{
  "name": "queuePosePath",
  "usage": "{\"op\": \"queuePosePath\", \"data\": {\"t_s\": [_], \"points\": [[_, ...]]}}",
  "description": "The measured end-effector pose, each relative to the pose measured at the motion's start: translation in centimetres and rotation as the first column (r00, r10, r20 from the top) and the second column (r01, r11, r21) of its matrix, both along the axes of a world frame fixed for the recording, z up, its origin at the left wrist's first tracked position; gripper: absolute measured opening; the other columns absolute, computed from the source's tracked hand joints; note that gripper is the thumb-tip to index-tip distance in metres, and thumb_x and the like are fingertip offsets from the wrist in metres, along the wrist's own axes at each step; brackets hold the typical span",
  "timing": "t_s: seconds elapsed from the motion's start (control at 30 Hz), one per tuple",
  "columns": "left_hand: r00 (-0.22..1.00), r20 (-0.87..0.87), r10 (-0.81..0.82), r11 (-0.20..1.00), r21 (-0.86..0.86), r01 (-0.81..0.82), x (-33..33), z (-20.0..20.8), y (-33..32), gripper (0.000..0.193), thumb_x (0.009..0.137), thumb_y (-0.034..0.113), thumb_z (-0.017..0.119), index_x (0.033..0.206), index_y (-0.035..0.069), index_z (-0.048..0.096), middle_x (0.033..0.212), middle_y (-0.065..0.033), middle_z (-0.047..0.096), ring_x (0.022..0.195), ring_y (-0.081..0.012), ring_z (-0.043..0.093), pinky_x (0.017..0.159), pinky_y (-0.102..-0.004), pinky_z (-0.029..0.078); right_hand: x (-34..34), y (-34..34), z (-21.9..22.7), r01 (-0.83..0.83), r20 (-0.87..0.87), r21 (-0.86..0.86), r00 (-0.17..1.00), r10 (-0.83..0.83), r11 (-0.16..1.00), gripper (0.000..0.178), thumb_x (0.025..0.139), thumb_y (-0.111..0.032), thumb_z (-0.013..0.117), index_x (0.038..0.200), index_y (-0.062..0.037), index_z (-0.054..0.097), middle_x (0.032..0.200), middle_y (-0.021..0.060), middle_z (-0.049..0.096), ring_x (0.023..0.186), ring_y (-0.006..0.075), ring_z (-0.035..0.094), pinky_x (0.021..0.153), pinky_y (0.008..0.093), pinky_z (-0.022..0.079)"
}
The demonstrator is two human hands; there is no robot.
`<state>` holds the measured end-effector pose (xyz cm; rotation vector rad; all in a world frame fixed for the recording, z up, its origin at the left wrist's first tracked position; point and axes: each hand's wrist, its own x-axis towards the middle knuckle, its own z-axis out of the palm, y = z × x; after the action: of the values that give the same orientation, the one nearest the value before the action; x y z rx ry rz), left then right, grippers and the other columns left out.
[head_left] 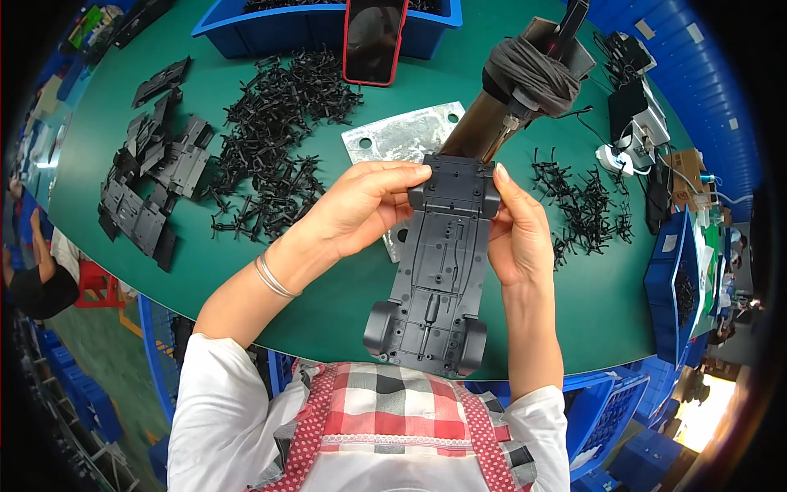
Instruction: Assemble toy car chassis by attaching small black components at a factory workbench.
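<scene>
Between my two hands is a black plastic toy-car chassis (443,254), its long flat side facing up and its wheel arches at both ends. My left hand (365,205) pinches the far left corner with thumb and fingers. At the far right corner, my right hand (520,225) grips the edge, thumb up along the side. The chassis's far end is right below the tip of a bench-mounted metal tool (512,123) wrapped in dark cloth. Whether the tip touches the chassis I cannot tell. A metal base plate (402,135) lies behind, partly hidden by my left hand and the chassis.
Small black plastic parts (275,131) are heaped at left, with several more chassis (156,164) beyond. Another scatter of parts (582,201) lies at right. A red-framed phone (375,41) leans on a blue bin (246,37). Cables and a white plug (613,159) sit at the right edge.
</scene>
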<state>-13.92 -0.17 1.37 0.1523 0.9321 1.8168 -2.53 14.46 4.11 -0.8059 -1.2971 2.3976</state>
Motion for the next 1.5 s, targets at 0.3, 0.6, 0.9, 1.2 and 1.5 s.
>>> {"op": "queuePosePath", "data": {"t_s": [0.3, 0.6, 0.9, 1.2, 1.5], "points": [[0.984, 0.175, -0.036, 0.998, 0.058, 0.026, -0.1, -0.3, 0.1, 0.024, 0.085, 0.014, 0.060, 0.099, -0.005, 0.059, 0.094, -0.0104, 0.063, 0.089, -0.0158, 0.059, 0.084, -0.0320, 0.046, -0.3, 0.2, 0.6, -0.019, 0.065, 0.035, 0.998, 0.017, 0.999, 0.026, 0.080, -0.025, 0.069, 0.083, 0.0001, 0.064, 0.069, 0.0036, 0.062, 0.056, 0.0071, 0.055, 0.047, 0.0200, 0.043], [0.986, 0.120, -0.112, 0.994, 0.015, 0.111, 0.1, -1.3, 0.2, 0.020, 0.084, 0.014, 0.062, 0.099, 0.001, 0.060, 0.095, -0.0048, 0.060, 0.087, -0.0105, 0.055, 0.078, -0.0254, 0.044, 1.9, 0.1, -2.0, 0.000, -0.046, -0.056, 0.999, -0.002, 0.998, 0.019, 0.086, -0.017, 0.059, 0.093, 0.0002, 0.062, 0.083, 0.0067, 0.066, 0.071, 0.0116, 0.062, 0.064, 0.0246, 0.047], [0.983, 0.046, -0.180, 0.983, 0.041, 0.178, 0.2, -0.7, 2.2, 0.024, 0.085, 0.012, 0.060, 0.103, -0.003, 0.058, 0.098, -0.0059, 0.061, 0.088, -0.0109, 0.056, 0.080, -0.0260, 0.043, 3.0, 1.3, -2.6, 0.081, -0.110, -0.033, 0.990, -0.085, 0.996, 0.019, 0.086, -0.016, 0.060, 0.095, 0.0014, 0.060, 0.082, 0.0070, 0.065, 0.068, 0.0112, 0.061, 0.064, 0.0248, 0.048], [0.977, 0.009, -0.212, 0.975, 0.068, 0.211, 0.3, 0.0, 3.3, 0.024, 0.085, 0.013, 0.059, 0.103, -0.003, 0.058, 0.099, -0.0066, 0.061, 0.090, -0.0113, 0.056, 0.082, -0.0263, 0.043, 3.4, 2.1, -2.2, 0.121, -0.138, 0.004, 0.983, -0.119, 0.993, 0.019, 0.085, -0.015, 0.061, 0.093, 0.0020, 0.061, 0.078, 0.0068, 0.064, 0.064, 0.0114, 0.060, 0.059, 0.0243, 0.049], [0.986, 0.038, -0.161, 0.985, 0.067, 0.159, 0.5, 0.0, 3.2, 0.024, 0.085, 0.013, 0.060, 0.103, -0.004, 0.058, 0.099, -0.0074, 0.061, 0.089, -0.0119, 0.057, 0.083, -0.0268, 0.044, 3.2, 1.9, -1.7, 0.154, -0.122, 0.026, 0.981, -0.149, 0.988, 0.018, 0.084, -0.014, 0.063, 0.091, 0.0021, 0.062, 0.078, 0.0073, 0.064, 0.062, 0.0112, 0.061, 0.056, 0.0234, 0.050]]}}
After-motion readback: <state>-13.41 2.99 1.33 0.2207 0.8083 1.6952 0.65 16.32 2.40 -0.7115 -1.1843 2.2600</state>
